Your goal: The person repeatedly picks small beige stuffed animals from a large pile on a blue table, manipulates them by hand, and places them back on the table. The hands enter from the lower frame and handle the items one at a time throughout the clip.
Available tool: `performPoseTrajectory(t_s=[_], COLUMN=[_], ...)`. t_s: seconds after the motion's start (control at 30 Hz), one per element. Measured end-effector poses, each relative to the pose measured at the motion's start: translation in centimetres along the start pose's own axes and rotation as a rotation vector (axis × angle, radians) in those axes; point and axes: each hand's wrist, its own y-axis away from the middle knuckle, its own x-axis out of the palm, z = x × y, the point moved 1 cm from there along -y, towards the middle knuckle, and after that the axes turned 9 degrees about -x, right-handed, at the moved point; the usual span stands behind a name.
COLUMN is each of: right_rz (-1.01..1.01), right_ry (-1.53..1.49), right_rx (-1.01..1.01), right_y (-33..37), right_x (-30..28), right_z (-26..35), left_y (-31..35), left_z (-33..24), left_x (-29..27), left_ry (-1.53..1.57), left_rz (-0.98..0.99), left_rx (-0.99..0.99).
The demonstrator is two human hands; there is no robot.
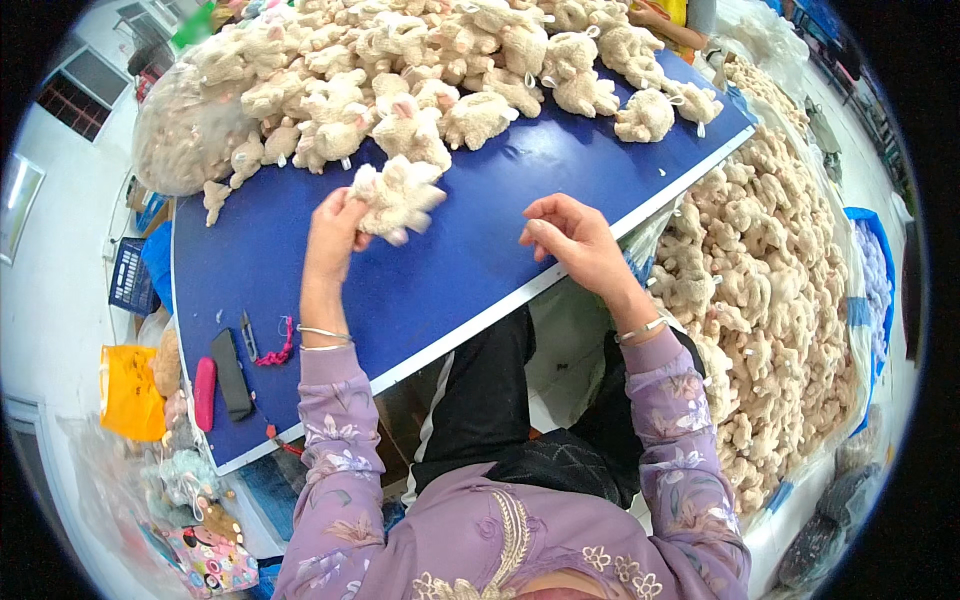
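While the left hand point(338, 222) grips a cream plush toy point(400, 200), its forearm runs nearly straight up from the lower edge, wrist roughly in line. Left fingers closed on the toy's near-left side, thumb uppermost; the toy sticks out to the right of the fingertips, above the blue table point(480, 250), its lower edge slightly blurred. Whether it touches the tabletop, cannot tell.

Right hand point(575, 240): released, fingers loosely bent and pointing left toward the toy, thumb apart from the index, a bare stretch of blue lying between the two hands. Right forearm slants up and leftward from the lower right; wrist bent inward, hand over the table's near edge. Bracelets on both wrists, floral purple sleeves point(342, 425) behind them.

Just beyond the left fingers, a broad heap of similar plush toys point(400, 45) covers the far part of the table. Below and left of those fingers, nearer the body: small snips point(248, 338), a bright pink strand point(275, 356), a dark grey case point(232, 375) and a pink case point(205, 393), side by side. Right of the right fingers, past the table edge, a large clear bag point(858, 350) bulges with more cream toys.
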Motion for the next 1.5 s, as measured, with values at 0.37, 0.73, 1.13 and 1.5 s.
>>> performPoseTrajectory(t_s=[0.37,0.73,1.13,1.5], right_rz=[-0.123,-0.241,-0.026,-0.291], right_ry=[-0.029,0.277,0.273,0.001], right_rx=[-0.101,-0.345,-0.238,-0.205], right_y=[0.1,-0.2,0.5,-0.1], right_x=[0.7,0.7,1.2,0.6], right_z=[0.0,0.8,2.1,0.2], left_y=[2.5,2.1,1.6,2.1], left_z=[-0.3,1.9,1.4,2.2], left_x=[10.4,14.0,12.9,13.2], left_ry=[0.483,0.605,0.638,0.574], left_rz=[0.381,0.372,0.218,0.329], left_rx=[-0.094,-0.111,-0.037,-0.07])
